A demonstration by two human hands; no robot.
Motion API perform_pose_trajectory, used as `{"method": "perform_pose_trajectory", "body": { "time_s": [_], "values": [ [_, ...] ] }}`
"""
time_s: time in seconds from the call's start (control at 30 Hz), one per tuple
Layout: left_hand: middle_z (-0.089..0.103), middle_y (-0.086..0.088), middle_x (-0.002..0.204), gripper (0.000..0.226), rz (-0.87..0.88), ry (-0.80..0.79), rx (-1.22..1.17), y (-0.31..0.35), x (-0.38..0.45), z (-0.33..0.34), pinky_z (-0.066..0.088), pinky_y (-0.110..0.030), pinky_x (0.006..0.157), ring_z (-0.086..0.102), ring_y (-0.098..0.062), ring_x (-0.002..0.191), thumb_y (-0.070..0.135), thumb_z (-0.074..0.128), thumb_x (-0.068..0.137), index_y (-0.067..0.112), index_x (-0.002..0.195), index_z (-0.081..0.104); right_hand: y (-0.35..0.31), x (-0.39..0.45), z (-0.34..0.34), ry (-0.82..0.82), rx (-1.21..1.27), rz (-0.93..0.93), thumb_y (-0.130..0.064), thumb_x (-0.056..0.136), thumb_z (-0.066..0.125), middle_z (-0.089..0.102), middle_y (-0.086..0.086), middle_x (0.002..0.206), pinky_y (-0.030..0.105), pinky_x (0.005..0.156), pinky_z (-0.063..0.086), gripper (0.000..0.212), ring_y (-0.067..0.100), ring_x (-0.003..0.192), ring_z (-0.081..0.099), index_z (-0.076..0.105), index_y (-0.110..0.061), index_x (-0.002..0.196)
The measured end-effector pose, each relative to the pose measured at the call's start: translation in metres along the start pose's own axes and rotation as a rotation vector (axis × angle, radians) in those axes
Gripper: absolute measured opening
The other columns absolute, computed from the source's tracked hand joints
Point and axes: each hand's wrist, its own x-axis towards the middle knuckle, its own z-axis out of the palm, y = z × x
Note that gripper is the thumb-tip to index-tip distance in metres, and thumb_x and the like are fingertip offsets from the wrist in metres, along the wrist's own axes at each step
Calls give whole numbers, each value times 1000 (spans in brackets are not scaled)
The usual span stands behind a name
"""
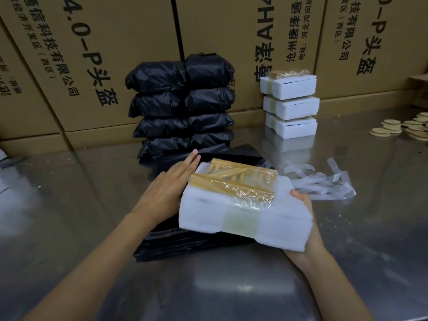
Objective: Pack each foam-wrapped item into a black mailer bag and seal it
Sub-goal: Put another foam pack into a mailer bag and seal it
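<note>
Foam-wrapped item [245, 212] is lying over the flat bags [185, 246] at the bench [69, 205] middle, right hand [303, 230] gripping its right end, left hand [166, 191] pressing flat-fingered against its left side.

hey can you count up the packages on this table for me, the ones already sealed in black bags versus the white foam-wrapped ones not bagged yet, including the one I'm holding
Sealed black bags, stacked in two columns: 8 visible
White foam-wrapped items stacked at the back: 3
Foam-wrapped item held in the hands, over the flat mailer bags: 1
Total: 12 packages
</note>
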Motion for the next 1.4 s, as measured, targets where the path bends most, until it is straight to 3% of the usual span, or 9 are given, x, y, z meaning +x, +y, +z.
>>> {"method": "perform_pose_trajectory", "body": {
  "time_s": [0.2,0.3,0.37,0.53,0.7,1.03,1.2,1.33,1.4],
  "values": [
    [-18,26,162,102,-64,11,35,-2,-6,14,22,-39,114,1,-3,152,8,62,88,38,158,-7,-1,-5,3,-142,28,-40,-52,87,55,74,11,113,39,68,61,49,25,93,74,74,-20,119],
    [-15,23,163,103,-93,37,45,0,-8,17,16,-36,114,-7,1,150,5,63,84,33,159,-3,-1,-4,7,-166,5,-78,-50,93,49,68,10,130,49,96,54,52,29,116,67,63,-22,134],
    [-14,21,164,102,-113,59,63,1,-8,19,12,-32,113,-10,2,149,8,64,85,31,159,-2,1,-3,7,-163,0,-83,-49,94,49,67,8,132,50,102,49,46,29,121,65,66,-26,131],
    [-19,20,163,103,-127,86,82,3,-6,16,9,-29,110,-15,0,150,6,61,86,30,159,-7,2,-5,11,-100,-37,-58,-51,91,54,72,6,123,38,74,61,34,24,106,72,78,-32,108],
    [-20,18,163,104,-61,84,115,7,-5,10,12,-29,109,-17,-1,149,-5,56,82,28,159,-6,1,-5,10,-69,-44,-59,-52,89,55,73,8,122,38,70,61,36,26,104,73,77,-31,109],
    [-25,18,162,115,16,93,86,35,-5,26,15,-34,116,-19,-1,149,-8,60,77,31,157,-13,4,-5,15,-116,-137,-199,-39,97,55,67,2,133,46,106,46,47,22,123,64,53,-25,141],
    [-12,11,166,105,-48,292,-30,58,-1,35,20,-41,114,-7,-10,153,-9,56,81,36,159,2,3,-5,13,-96,-123,-170,-42,95,57,68,1,131,45,101,49,48,20,121,65,53,-27,141],
    [12,-1,163,102,-389,521,-134,60,-2,42,32,-46,107,21,-23,147,6,69,84,39,158,7,1,-5,11,-96,-84,-142,-46,95,56,68,3,131,47,104,47,48,23,122,64,56,-26,139],
    [36,-11,141,100,-543,544,-158,56,-6,49,39,-43,99,41,-29,125,17,73,84,32,158,9,0,-4,11,-96,-53,-141,-47,95,55,67,3,133,49,109,44,50,24,124,63,55,-26,141]
  ]
}}
